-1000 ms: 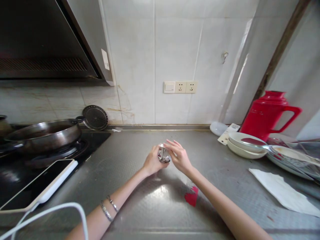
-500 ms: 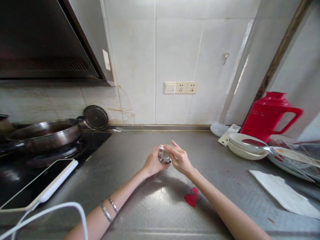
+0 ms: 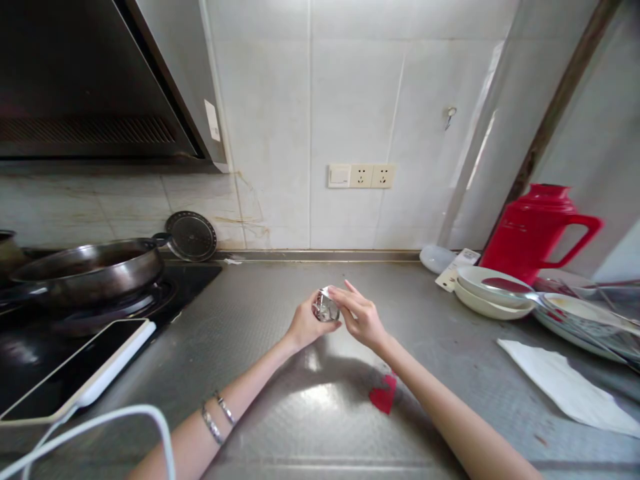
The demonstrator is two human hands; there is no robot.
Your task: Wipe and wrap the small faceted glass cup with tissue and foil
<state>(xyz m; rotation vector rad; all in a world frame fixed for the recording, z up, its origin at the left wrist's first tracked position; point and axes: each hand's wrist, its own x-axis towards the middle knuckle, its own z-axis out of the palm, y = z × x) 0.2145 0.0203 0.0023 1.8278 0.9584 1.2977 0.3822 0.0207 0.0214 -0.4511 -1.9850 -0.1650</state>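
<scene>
We wrap left hand (image 3: pixel 305 324) around silvery object (image 3: pixel 327 309); right hand (image 3: pixel 367 320) half-curled at edge, pinch unclear. Slack left grip risks drop.

No readable text or labels.

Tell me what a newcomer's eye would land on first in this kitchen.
Probably the bright red jug at the right, standing behind the pale bowls. Next comes the shiny round object at the centre, held in the left hand with the right hand at its upper edge. A small red scrap lies on the grey counter beside the right forearm.
</scene>
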